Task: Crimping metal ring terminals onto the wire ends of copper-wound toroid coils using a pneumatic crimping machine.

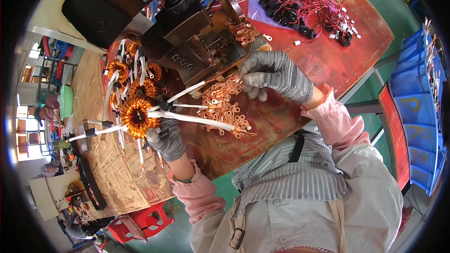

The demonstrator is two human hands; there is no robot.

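Observation:
My left hand (pixel 166 139), in a grey knit glove, grips a copper-wound ring coil (pixel 136 116) whose white-sleeved leads (pixel 197 119) stick out to the right. My right hand (pixel 274 72), also gloved, hovers with bent fingers over a loose heap of small copper ring terminals (pixel 224 107) on the red-brown bench (pixel 300 51). One white lead reaches up toward the black press machine (pixel 185 23) behind the heap. Whether the right fingers pinch a terminal I cannot tell.
Several more copper ring coils (pixel 136 77) lie left of the machine. A clear bag of small black coils with red wires (pixel 309 7) sits at the far right of the bench. Blue bins (pixel 422 107) stand at the right, red stools (pixel 140 222) below.

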